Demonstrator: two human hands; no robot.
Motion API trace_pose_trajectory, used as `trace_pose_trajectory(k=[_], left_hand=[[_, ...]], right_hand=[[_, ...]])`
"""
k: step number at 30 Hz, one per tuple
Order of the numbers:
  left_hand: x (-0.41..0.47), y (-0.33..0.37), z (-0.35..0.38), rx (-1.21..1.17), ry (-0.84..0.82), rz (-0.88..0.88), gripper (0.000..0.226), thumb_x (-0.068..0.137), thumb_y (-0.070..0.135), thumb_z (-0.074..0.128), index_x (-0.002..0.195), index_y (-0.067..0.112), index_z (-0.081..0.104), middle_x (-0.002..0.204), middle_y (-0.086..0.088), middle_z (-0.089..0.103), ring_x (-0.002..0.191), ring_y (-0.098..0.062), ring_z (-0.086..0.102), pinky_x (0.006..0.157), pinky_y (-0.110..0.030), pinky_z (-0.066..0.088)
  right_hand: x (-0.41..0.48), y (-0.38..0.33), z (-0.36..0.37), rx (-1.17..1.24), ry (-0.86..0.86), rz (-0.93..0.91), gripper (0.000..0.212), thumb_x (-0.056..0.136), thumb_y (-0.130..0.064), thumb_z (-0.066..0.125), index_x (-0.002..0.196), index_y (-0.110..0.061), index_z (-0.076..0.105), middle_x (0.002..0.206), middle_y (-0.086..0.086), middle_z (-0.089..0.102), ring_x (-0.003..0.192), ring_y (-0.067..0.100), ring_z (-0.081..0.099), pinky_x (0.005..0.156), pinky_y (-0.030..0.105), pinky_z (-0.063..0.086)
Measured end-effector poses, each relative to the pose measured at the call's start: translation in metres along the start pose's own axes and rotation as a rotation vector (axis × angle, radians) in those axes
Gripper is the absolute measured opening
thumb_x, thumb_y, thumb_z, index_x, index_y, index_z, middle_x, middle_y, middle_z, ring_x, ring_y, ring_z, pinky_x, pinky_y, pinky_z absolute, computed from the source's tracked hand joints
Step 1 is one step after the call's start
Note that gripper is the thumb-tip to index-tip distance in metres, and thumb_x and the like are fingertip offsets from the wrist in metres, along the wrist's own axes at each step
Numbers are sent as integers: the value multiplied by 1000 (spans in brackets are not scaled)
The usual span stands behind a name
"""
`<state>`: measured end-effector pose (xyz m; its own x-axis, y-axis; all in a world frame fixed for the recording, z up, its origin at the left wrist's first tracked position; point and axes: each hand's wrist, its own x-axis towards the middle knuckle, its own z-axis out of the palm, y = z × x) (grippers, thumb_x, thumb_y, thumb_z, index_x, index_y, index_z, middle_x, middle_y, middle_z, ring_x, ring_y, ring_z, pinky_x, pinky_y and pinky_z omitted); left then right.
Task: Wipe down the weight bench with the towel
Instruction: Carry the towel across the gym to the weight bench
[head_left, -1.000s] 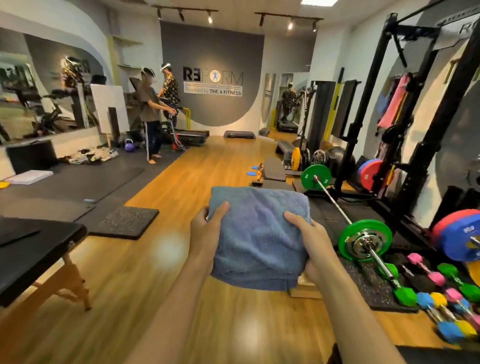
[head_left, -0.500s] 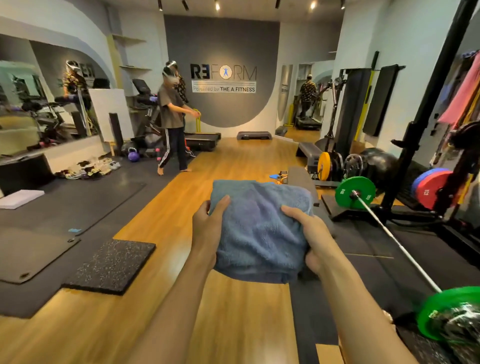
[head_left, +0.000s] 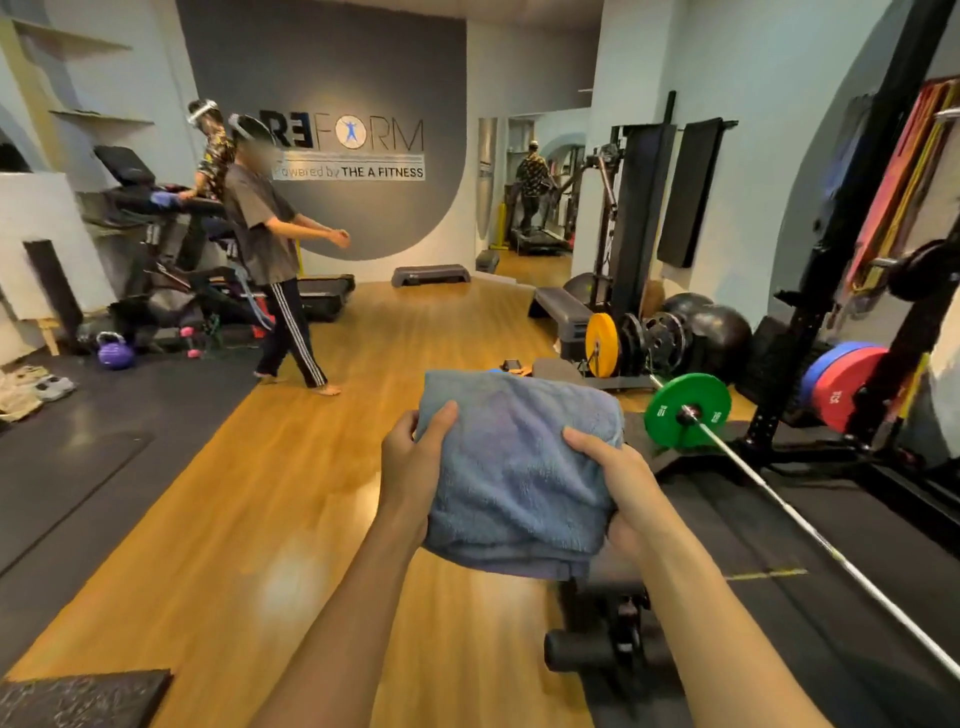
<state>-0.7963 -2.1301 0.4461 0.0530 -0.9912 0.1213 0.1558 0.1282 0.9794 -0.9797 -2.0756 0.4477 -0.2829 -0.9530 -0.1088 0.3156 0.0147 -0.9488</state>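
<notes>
A folded blue towel (head_left: 514, 473) is held up in front of me at chest height. My left hand (head_left: 415, 457) grips its left edge and my right hand (head_left: 618, 483) grips its right edge and lower corner. Beneath the towel stands the black weight bench (head_left: 608, 639). Only its frame and foam roller show below the towel, and a grey pad end (head_left: 558, 370) shows beyond the towel's top. The towel and my arms hide most of the bench.
A barbell (head_left: 789, 504) with a green plate (head_left: 687, 410) runs diagonally on my right beside a black rack (head_left: 831, 291). A person (head_left: 270, 249) walks across the wooden floor ahead left. Black mats (head_left: 67, 467) lie left; treadmills stand at the back.
I have walked forward along the wooden floor, so the bench and green plate are nearer. The person ahead has stepped to the right. Both hands still hold the towel the same way.
</notes>
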Motion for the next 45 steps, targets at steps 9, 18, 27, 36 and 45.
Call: trace_pose_trajectory(k=[9,18,27,36,45], left_hand=[[331,-66,40,-28,-35,-78,24,88,36,66,100,16,66,96,-3,74,87,-18,72,75,-34,58],[643,-156,90,-37,-210,-138,19,88,35,66,95,18,68,91,3,74,84,-13,70,71,-28,55],[903,-237,184,-6,-478,-229,32,88,36,65,113,17,66,111,2,72,101,-14,68,89,-33,54],[1130,-351,298,197,-730,-274,9,91,30,62,90,22,66,100,-1,72,99,-20,67,91,-43,54],[1290,-502,392,432,-1165,-394,31,94,21,58,124,12,57,116,-10,64,97,-19,61,82,-34,51]], right_hand=[[320,-7,77,6,69,8,12,83,-24,74,92,-19,68,72,-6,76,66,12,73,62,28,52],[601,17,125,91,281,72,20,80,-19,75,98,-11,69,84,6,78,80,24,74,85,44,58],[838,23,138,190,511,4,36,79,-14,77,114,-13,66,97,6,77,86,21,73,75,36,58],[1073,52,115,175,766,-70,16,86,-9,69,100,-16,69,89,2,77,83,20,73,77,35,58],[1260,117,104,-86,1201,-50,28,89,-18,70,116,-18,61,109,-1,71,97,14,68,85,32,54]])
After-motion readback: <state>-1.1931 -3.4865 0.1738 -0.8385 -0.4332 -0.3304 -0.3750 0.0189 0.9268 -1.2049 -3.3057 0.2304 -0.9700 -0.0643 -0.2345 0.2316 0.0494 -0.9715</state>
